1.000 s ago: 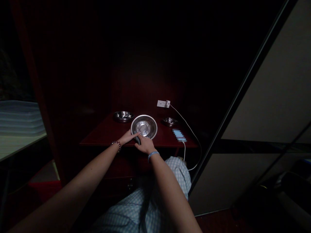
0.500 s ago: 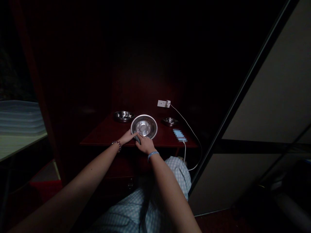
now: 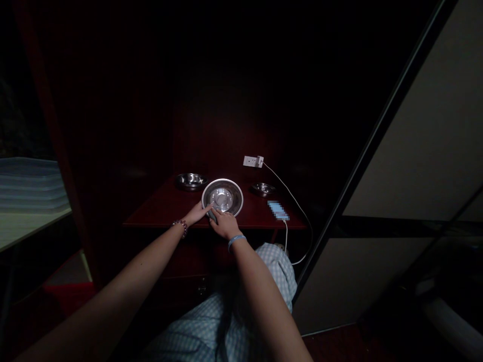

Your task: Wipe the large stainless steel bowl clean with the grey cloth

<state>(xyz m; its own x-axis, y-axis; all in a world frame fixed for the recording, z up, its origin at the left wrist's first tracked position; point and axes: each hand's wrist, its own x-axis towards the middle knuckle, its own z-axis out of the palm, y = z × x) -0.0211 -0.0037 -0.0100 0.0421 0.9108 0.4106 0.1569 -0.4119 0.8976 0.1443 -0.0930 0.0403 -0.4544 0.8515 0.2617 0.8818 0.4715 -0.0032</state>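
A shiny metal bowl [image 3: 222, 193] is tilted toward me at the front of the dark red shelf, its hollow inside facing me. My left hand [image 3: 196, 213] grips its lower left rim, thumb over the edge. At the lower front of the bowl, my right hand [image 3: 225, 224] has its fingers bent against the rim and inner wall. A small grey cloth-like piece [image 3: 213, 216] shows under that hand; its kind is hard to make out. Two more metal bowls rest farther back, one at the left [image 3: 191, 181] and a shallower one at the right [image 3: 263, 189].
A phone [image 3: 278, 210] lies on the shelf [image 3: 151, 213] at the right, its white cable running to a wall socket [image 3: 252, 161]. Stacked clear plastic containers [image 3: 32, 186] stand on a pale surface at the left. A sliding door [image 3: 396, 176] borders the right side.
The view has shifted slightly. Both hands stay at the bowl's lower rim, with hardly any visible movement of the bowl.
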